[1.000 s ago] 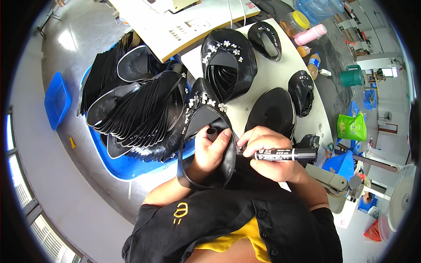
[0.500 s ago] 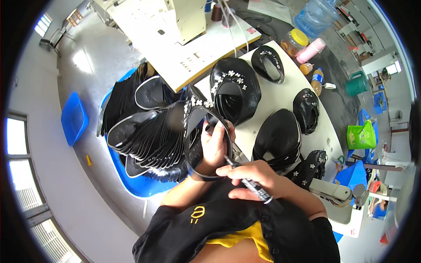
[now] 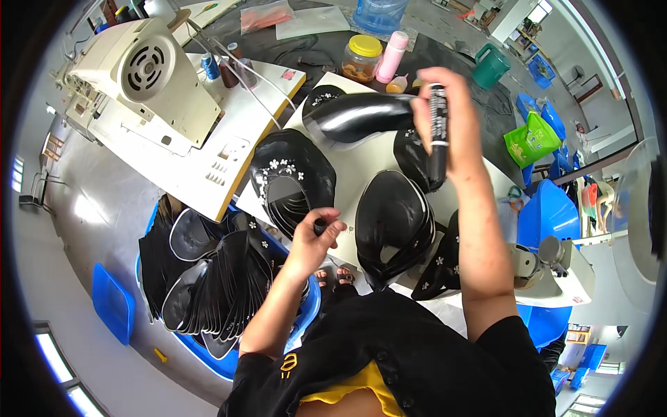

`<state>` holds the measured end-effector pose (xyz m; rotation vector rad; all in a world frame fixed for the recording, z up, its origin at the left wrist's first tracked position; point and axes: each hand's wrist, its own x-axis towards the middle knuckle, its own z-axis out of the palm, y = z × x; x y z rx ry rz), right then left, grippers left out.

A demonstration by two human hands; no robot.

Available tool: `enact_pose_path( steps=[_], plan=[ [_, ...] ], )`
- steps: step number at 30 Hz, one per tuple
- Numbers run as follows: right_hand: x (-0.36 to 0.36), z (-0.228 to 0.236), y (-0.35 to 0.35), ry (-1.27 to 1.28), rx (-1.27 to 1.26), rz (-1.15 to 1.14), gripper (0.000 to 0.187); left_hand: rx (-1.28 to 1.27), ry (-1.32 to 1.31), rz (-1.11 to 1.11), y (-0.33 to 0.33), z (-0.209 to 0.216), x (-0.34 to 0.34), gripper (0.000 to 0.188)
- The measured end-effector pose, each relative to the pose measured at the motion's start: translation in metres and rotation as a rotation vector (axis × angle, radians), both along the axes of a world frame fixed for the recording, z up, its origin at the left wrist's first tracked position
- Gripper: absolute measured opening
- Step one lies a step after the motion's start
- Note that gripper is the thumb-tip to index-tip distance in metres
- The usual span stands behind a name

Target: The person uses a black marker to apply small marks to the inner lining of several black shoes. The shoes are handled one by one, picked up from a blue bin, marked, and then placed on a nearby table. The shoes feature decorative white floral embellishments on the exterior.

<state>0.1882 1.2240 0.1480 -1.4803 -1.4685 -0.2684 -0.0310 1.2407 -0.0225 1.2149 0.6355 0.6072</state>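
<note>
My right hand [image 3: 455, 128] is raised over the far part of the white table [image 3: 351, 156]. It holds an uncapped-looking black marker [image 3: 438, 125] upright, and its fingers also grip one end of a shiny black shoe upper [image 3: 365, 117], blurred by motion. Lower and to the left, my left hand [image 3: 311, 244] is closed around a small black marker cap [image 3: 320, 226]. Beyond that hand lies a stack of black uppers with white flower trim [image 3: 313, 160]. Plain black nested uppers [image 3: 392, 201] stand to its right. The marker's tip is hidden.
A sewing machine [image 3: 149, 80] stands on a table at the left. Below it, a blue tub [image 3: 313, 299] holds many black uppers [image 3: 236, 278]. At the back are a yellow-lidded jar [image 3: 365, 47] and a pink bottle [image 3: 393, 55]. Another machine [image 3: 566, 267] is at the right.
My right hand has moved up and away over the table, taking the upper that my left hand held. My left hand has lowered and keeps only the cap. The view has swung rightward.
</note>
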Motion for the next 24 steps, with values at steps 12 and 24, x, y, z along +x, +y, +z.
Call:
enact_pose_path(
  steps=[12, 24],
  plan=[
    [0.094, -0.189, -0.077, 0.022, -0.732, -0.929, 0.053, -0.274, 0.147, -0.039, -0.060, -0.088, -0.014, 0.026],
    [0.037, -0.168, -0.064, 0.023, -0.641, -0.758, 0.031, -0.369, 0.235, -0.063, -0.079, -0.124, 0.007, 0.042]
  ],
)
